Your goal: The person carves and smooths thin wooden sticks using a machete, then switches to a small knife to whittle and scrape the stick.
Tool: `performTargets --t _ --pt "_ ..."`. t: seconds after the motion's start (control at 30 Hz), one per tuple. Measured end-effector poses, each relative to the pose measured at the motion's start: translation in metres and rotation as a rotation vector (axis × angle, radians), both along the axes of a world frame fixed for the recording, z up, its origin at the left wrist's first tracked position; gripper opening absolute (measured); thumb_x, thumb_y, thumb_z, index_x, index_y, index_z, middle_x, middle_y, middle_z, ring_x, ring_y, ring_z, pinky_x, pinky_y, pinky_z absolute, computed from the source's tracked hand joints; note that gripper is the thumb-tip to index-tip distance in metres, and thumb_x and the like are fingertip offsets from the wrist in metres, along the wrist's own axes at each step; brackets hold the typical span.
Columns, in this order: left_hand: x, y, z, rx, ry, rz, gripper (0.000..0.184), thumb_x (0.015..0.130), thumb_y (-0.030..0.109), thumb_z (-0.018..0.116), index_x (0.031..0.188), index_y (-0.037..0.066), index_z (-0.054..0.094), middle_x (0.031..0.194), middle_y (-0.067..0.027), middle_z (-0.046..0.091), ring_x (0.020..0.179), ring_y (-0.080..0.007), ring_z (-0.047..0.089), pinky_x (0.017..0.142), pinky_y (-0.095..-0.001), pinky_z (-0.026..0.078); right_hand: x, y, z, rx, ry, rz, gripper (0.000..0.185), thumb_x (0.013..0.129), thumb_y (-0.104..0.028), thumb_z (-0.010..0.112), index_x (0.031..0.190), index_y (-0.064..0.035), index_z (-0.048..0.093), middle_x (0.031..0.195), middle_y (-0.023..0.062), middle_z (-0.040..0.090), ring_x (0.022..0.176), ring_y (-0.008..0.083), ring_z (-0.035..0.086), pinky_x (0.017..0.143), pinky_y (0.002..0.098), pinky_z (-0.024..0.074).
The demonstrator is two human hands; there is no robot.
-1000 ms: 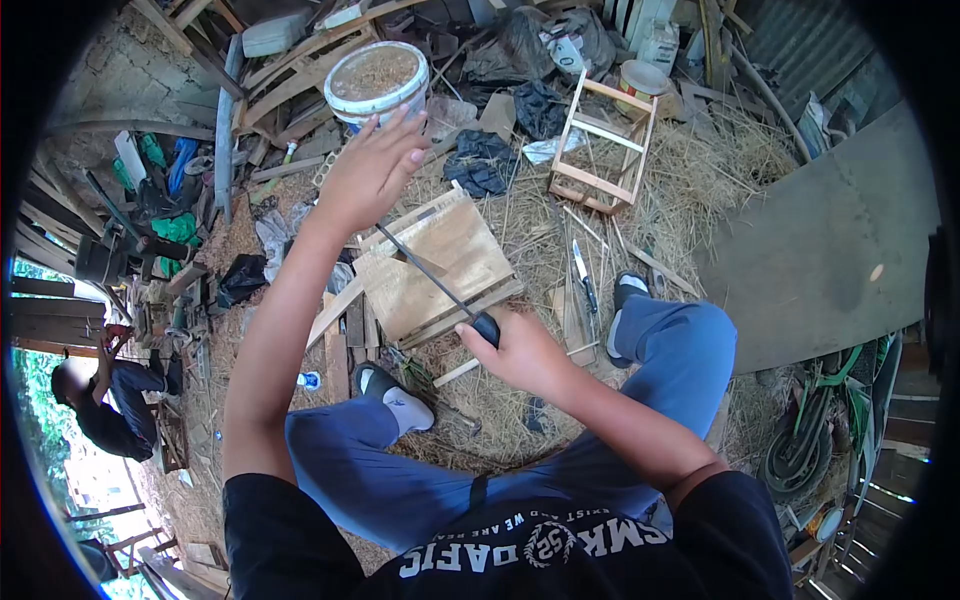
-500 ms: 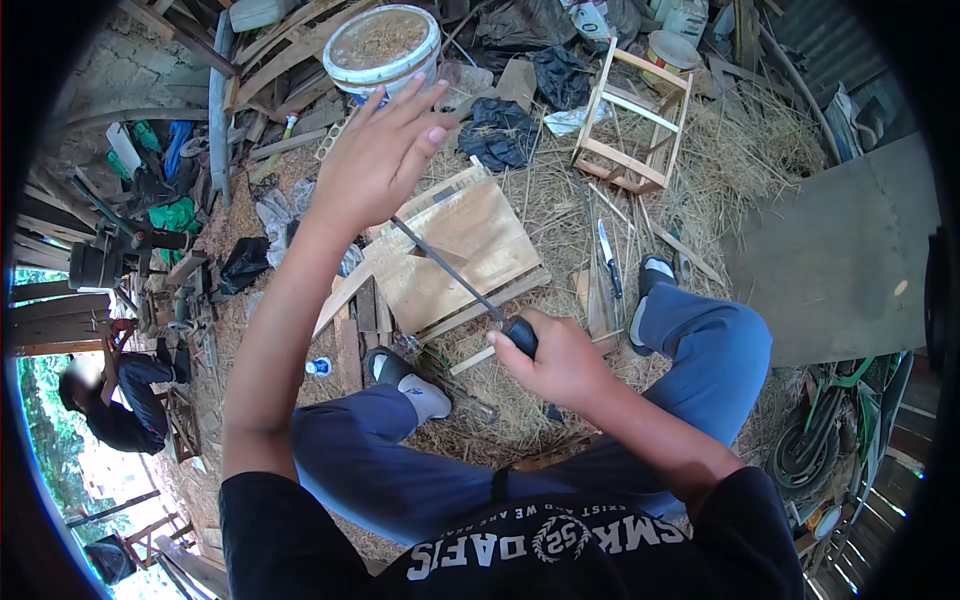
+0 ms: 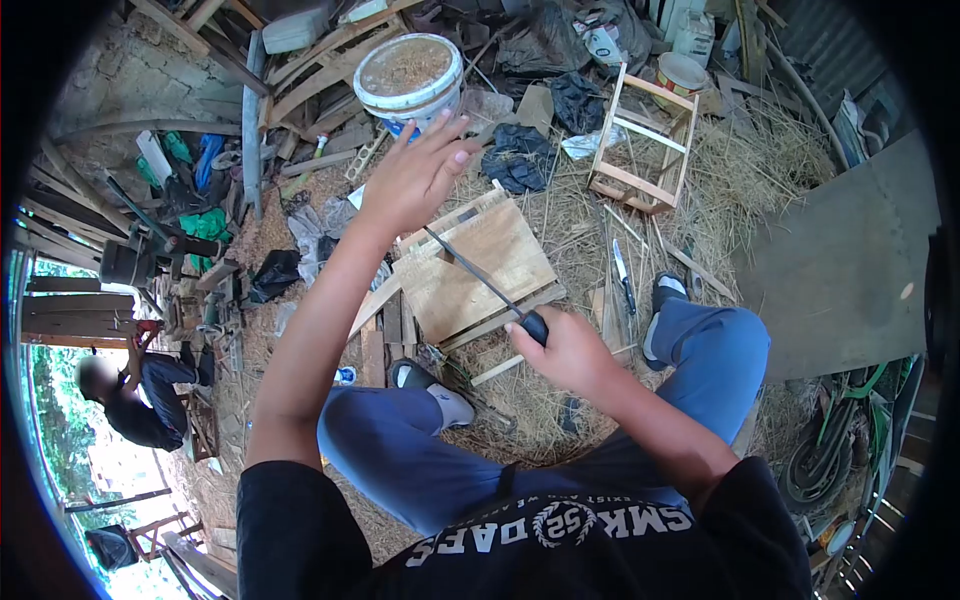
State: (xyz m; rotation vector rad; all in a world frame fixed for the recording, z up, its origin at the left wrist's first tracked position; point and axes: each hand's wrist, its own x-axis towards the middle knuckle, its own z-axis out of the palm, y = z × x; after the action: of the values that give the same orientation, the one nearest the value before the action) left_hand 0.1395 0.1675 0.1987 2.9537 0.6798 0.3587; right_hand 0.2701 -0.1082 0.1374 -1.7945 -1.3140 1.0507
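Still, the right grip (image 3: 572,352) stays closed round the black-handled rod (image 3: 472,268); the left grip (image 3: 410,190), fingers spread, nears its far end, contact unclear.

A woodworking workshop: piled boards (image 3: 296,101), 1 wooden frame (image 3: 635,184), straw-strewn ground (image 3: 760,150).

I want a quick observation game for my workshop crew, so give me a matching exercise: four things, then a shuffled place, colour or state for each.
Things:
1. Tool
2. Bucket
3. Knife
4. Frame

Descriptions:
A. On the ground near the right foot
B. Bare wood, open sides
C. Black handle in the right hand
D. White rim, brownish contents

Pairs: 1-C, 2-D, 3-A, 4-B
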Motion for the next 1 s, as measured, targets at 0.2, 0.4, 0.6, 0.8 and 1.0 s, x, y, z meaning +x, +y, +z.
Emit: performTargets --t 0.2,0.4,0.6,0.8,1.0 --pt "-0.01 0.006 -0.042 -0.047 0.028 -0.039 0.055 0.114 0.043 0.026 0.138 0.014 0.065 0.165 -0.0116 0.045 0.159 -0.03 0.028 0.131 -0.056 0.015 0.004 -0.005 -0.017 0.045 -0.066 0.024 0.05 0.096 -0.046 0.067 0.09 0.0032 0.071 0.076 0.0295 0.069 0.076 0.0477 0.071 0.071 0.0538 0.0569" --pt "-0.01 0.022 -0.074 -0.086 0.011 -0.002 0.054 0.115 0.041 0.027 0.138 0.014 0.066 0.167 -0.0114 0.041 0.16 -0.0302 0.027 0.13 -0.0556 0.014 -0.004 0.006 -0.045 -0.007 -0.086 0.0 0.047 0.096 -0.045 0.068 0.088 0.0012 0.071 0.075 0.0269 0.068 0.073 0.0472 0.07 0.07 0.0521 0.0559" --pt "-0.01 0.021 -0.079 -0.118 -0.004 0.009 0.055 0.114 0.041 0.027 0.14 0.012 0.065 0.168 -0.0123 0.04 0.16 -0.0337 0.026 0.13 -0.0574 0.013 0.002 0.009 -0.046 -0.014 -0.075 0.037 0.045 0.095 -0.046 0.067 0.092 -0.0014 0.074 0.081 0.0261 0.072 0.08 0.0458 0.072 0.074 0.0533 0.0587" --pt "-0.025 0.025 -0.094 -0.157 0.019 0.028 0.055 0.114 0.041 0.027 0.141 0.012 0.064 0.169 -0.0136 0.038 0.16 -0.0355 0.024 0.129 -0.0595 0.013 -0.004 0.022 -0.067 -0.085 -0.134 0.082 0.044 0.094 -0.047 0.067 0.098 -0.0036 0.075 0.083 0.0251 0.073 0.08 0.0451 0.073 0.076 0.0522 0.0596" --pt "-0.038 0.022 -0.096 -0.155 -0.049 0.073 0.053 0.114 0.039 0.028 0.14 0.014 0.065 0.168 -0.0127 0.039 0.16 -0.0345 0.025 0.129 -0.0591 0.014 -0.009 0.026 -0.073 -0.069 -0.113 0.13 0.043 0.093 -0.046 0.068 0.1 -0.0041 0.075 0.083 0.0251 0.073 0.079 0.0455 0.072 0.076 0.0524 0.0593"
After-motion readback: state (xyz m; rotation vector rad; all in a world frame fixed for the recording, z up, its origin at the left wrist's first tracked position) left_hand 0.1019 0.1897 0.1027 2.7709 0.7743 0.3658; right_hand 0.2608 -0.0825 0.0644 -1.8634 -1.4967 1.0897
